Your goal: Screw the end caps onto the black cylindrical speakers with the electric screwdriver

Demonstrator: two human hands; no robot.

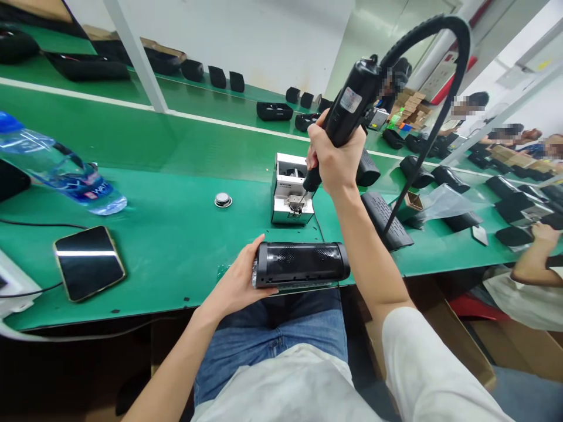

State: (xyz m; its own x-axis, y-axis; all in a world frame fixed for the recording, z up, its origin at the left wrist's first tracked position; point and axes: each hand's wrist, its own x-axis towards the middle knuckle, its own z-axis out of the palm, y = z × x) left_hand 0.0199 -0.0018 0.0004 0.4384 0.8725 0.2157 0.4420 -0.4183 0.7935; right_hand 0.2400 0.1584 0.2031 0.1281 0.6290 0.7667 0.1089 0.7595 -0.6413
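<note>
My left hand (240, 281) grips the left end of a black cylindrical speaker (301, 264) lying on its side at the near edge of the green bench (176, 234). My right hand (336, 158) is wrapped round a black electric screwdriver (347, 108), tilted with its cable arching overhead. The screwdriver's bit points down into a small silver screw feeder box (290, 190) that stands just behind the speaker.
A phone (89, 262) lies face up at the near left, with a water bottle (57, 170) on its side behind it. A small round metal part (223, 200) sits mid-bench. A black grille panel (387, 220) and more speaker housings lie right. Another person's arm (534, 264) shows far right.
</note>
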